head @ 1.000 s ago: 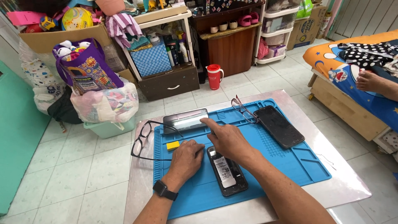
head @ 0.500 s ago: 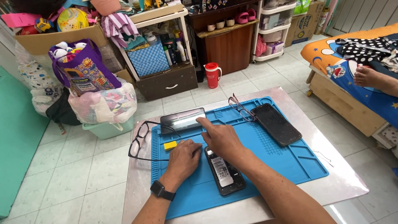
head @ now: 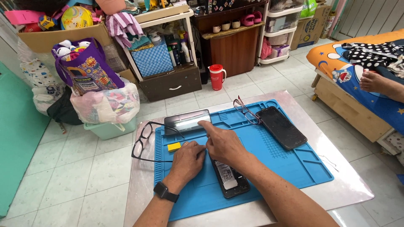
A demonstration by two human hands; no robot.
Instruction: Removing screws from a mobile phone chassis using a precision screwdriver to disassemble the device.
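Opened phone (head: 229, 178) lies on the blue mat (head: 290, 164), partly under the right hand (head: 223, 145), index finger stretched forward. Left hand (head: 187, 162) rests curled beside it, gripping nothing visible.

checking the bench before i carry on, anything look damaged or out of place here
The phone under the right hand lies with its back cover off, insides exposed. The black phone at the mat's far right overhangs the edge. Nothing looks spilled.
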